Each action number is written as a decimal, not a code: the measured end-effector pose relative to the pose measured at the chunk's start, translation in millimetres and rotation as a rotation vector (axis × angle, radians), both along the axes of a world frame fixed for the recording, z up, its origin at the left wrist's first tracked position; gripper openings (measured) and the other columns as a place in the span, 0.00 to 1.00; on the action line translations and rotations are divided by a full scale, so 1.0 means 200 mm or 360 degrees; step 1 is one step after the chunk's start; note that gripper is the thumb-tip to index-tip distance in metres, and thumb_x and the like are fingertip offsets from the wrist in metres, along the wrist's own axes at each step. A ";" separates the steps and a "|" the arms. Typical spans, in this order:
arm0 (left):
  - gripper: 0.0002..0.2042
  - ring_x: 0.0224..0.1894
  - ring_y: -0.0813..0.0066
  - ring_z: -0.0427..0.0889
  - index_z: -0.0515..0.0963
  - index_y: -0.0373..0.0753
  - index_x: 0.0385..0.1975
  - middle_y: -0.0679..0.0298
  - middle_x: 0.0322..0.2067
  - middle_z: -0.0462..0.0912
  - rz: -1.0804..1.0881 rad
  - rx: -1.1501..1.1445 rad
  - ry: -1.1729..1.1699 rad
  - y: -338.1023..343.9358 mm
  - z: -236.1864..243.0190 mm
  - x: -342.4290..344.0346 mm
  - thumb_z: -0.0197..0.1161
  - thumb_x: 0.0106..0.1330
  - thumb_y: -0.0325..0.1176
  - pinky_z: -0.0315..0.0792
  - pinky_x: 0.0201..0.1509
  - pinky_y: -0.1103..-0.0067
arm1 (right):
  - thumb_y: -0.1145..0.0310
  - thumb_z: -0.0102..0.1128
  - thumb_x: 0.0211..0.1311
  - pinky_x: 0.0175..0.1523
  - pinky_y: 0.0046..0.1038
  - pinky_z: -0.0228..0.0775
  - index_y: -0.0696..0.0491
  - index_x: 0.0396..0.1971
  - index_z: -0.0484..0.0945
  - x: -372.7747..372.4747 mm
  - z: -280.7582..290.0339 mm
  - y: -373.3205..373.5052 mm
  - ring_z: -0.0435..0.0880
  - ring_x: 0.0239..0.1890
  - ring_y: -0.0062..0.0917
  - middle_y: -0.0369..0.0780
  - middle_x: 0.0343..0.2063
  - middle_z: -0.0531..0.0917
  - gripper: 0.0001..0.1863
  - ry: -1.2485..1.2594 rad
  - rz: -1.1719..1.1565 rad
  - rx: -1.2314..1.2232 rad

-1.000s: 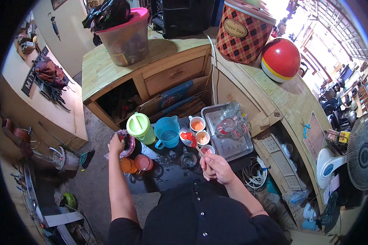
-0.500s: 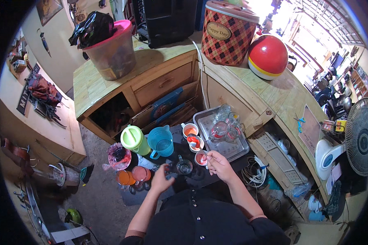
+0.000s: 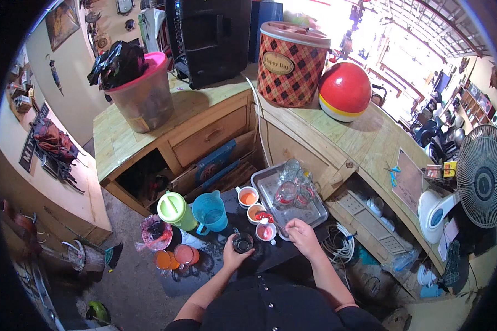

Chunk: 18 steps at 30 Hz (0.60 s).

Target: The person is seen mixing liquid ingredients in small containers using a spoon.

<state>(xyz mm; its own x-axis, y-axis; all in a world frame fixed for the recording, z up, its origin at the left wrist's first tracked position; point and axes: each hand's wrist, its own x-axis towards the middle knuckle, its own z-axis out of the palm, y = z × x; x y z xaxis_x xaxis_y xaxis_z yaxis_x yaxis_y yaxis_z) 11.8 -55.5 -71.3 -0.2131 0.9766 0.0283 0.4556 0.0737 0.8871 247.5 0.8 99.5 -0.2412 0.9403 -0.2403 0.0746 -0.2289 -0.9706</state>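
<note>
My left hand (image 3: 235, 256) is wrapped round a clear glass mug (image 3: 242, 243) standing on the dark low table. In my right hand (image 3: 302, 238) is a spoon (image 3: 265, 218), its bowl carrying something red and white over the white cups. One white cup (image 3: 255, 208) with orange contents is partly under the spoon. Nearer me, another cup (image 3: 266, 233) holds something pink and whitish, and a third cup (image 3: 247, 197) with orange contents stands farther back. Left of the mug is a blue translucent jug (image 3: 210, 212).
A metal tray (image 3: 316, 213) with several glasses (image 3: 291, 187) lies behind the cups. Leftward stand a green lidded pitcher (image 3: 174, 209), a pink plastic bag (image 3: 156, 231), and mugs of orange (image 3: 163, 259) and pink drink (image 3: 184, 254). Wooden counters (image 3: 342, 146) border the far side and right.
My left hand has moved right and closed round the glass mug. The spoon in my right hand has shifted slightly right and nearer. The whole view has tilted upward.
</note>
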 end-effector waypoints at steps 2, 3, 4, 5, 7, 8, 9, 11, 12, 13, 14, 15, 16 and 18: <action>0.38 0.48 0.59 0.77 0.67 0.35 0.49 0.53 0.45 0.76 0.0082 -0.0016 -0.0212 0.02 0.03 0.04 0.79 0.37 0.42 0.71 0.51 0.69 | 0.73 0.53 0.61 0.28 0.17 0.58 0.56 0.31 0.74 0.02 0.02 0.00 0.67 0.22 0.10 0.29 0.19 0.71 0.03 0.0096 -0.0027 -0.0026; 0.36 0.46 0.61 0.77 0.68 0.35 0.48 0.54 0.44 0.76 0.0097 -0.0035 -0.0199 0.05 0.07 0.05 0.78 0.37 0.41 0.72 0.50 0.71 | 0.73 0.53 0.61 0.28 0.17 0.58 0.56 0.31 0.74 0.03 0.03 0.00 0.67 0.22 0.10 0.29 0.19 0.71 0.03 0.0098 -0.0025 -0.0029; 0.36 0.46 0.61 0.77 0.68 0.35 0.48 0.54 0.44 0.76 0.0099 -0.0040 -0.0196 0.07 0.11 0.07 0.78 0.37 0.41 0.72 0.50 0.71 | 0.73 0.54 0.61 0.28 0.17 0.58 0.57 0.31 0.74 0.04 0.04 0.00 0.68 0.22 0.10 0.30 0.20 0.72 0.03 0.0052 -0.0029 0.0062; 0.37 0.47 0.64 0.77 0.66 0.34 0.48 0.55 0.44 0.75 0.0069 0.0078 -0.0160 0.10 0.17 0.08 0.79 0.38 0.40 0.71 0.51 0.72 | 0.74 0.54 0.60 0.28 0.16 0.58 0.57 0.31 0.74 0.05 0.07 0.01 0.68 0.23 0.10 0.30 0.20 0.73 0.03 0.0004 -0.0033 0.0156; 0.37 0.46 0.69 0.75 0.65 0.35 0.49 0.58 0.43 0.73 0.0058 0.0355 -0.0290 0.18 0.19 0.09 0.79 0.38 0.37 0.70 0.51 0.75 | 0.74 0.55 0.59 0.29 0.17 0.60 0.58 0.31 0.74 0.03 0.15 0.03 0.69 0.24 0.10 0.30 0.20 0.73 0.03 -0.0118 0.0005 0.0278; 0.37 0.46 0.69 0.75 0.65 0.35 0.49 0.59 0.43 0.73 0.0030 0.0419 -0.0194 0.23 0.29 0.11 0.79 0.38 0.36 0.70 0.51 0.75 | 0.75 0.55 0.58 0.30 0.17 0.61 0.58 0.31 0.74 0.04 0.19 0.04 0.70 0.25 0.10 0.31 0.20 0.74 0.03 -0.0253 0.0006 0.0393; 0.37 0.45 0.70 0.75 0.65 0.35 0.49 0.59 0.42 0.72 -0.0008 0.0483 -0.0100 0.28 0.44 0.13 0.79 0.37 0.36 0.70 0.51 0.75 | 0.76 0.56 0.57 0.31 0.18 0.63 0.60 0.30 0.75 0.05 0.23 0.05 0.71 0.25 0.12 0.32 0.21 0.75 0.03 -0.0316 -0.0022 0.0541; 0.37 0.44 0.62 0.74 0.67 0.37 0.48 0.58 0.41 0.73 -0.0017 0.0748 0.0002 0.36 0.71 0.15 0.79 0.34 0.36 0.70 0.49 0.71 | 0.76 0.56 0.57 0.33 0.17 0.63 0.60 0.29 0.75 0.06 0.30 0.07 0.71 0.26 0.11 0.32 0.22 0.75 0.03 -0.0335 -0.0027 0.0612; 0.37 0.44 0.57 0.74 0.68 0.39 0.48 0.57 0.40 0.73 -0.0053 0.0843 0.0077 0.39 0.83 0.15 0.78 0.33 0.37 0.69 0.48 0.69 | 0.77 0.56 0.57 0.34 0.16 0.63 0.61 0.28 0.74 0.06 0.34 0.08 0.71 0.26 0.11 0.31 0.23 0.74 0.03 -0.0352 -0.0034 0.0688; 0.37 0.44 0.57 0.74 0.68 0.39 0.48 0.57 0.40 0.73 -0.0040 0.0839 0.0083 0.41 0.91 0.15 0.78 0.33 0.37 0.69 0.48 0.69 | 0.78 0.56 0.56 0.33 0.17 0.63 0.61 0.28 0.74 0.04 0.39 0.08 0.70 0.26 0.11 0.32 0.22 0.74 0.02 -0.0338 -0.0047 0.0735; 0.37 0.45 0.56 0.73 0.69 0.39 0.48 0.57 0.41 0.73 -0.0015 0.0939 0.0172 0.42 0.97 0.15 0.77 0.33 0.38 0.68 0.48 0.67 | 0.78 0.56 0.56 0.33 0.17 0.63 0.61 0.28 0.74 0.03 0.42 0.08 0.70 0.26 0.11 0.32 0.22 0.74 0.02 -0.0337 -0.0038 0.0732; 0.37 0.46 0.56 0.72 0.69 0.40 0.48 0.58 0.42 0.73 0.0006 0.1039 0.0262 0.43 1.03 0.15 0.77 0.33 0.38 0.67 0.49 0.66 | 0.78 0.56 0.55 0.33 0.17 0.63 0.61 0.27 0.75 0.02 0.46 0.08 0.70 0.26 0.11 0.32 0.22 0.74 0.02 -0.0315 -0.0052 0.0780; 0.37 0.46 0.56 0.72 0.69 0.40 0.48 0.58 0.42 0.73 0.0011 0.1036 0.0263 0.44 1.07 0.14 0.77 0.33 0.38 0.67 0.49 0.66 | 0.78 0.56 0.55 0.33 0.17 0.63 0.61 0.27 0.75 0.01 0.48 0.08 0.70 0.26 0.11 0.32 0.22 0.74 0.02 -0.0292 -0.0066 0.0826; 0.36 0.46 0.56 0.72 0.70 0.41 0.49 0.58 0.44 0.73 -0.0043 0.1261 0.0441 0.44 1.13 0.13 0.77 0.33 0.38 0.66 0.50 0.64 | 0.78 0.56 0.55 0.33 0.17 0.63 0.61 0.27 0.75 -0.01 0.51 0.07 0.70 0.26 0.11 0.32 0.22 0.74 0.02 -0.0299 -0.0054 0.0815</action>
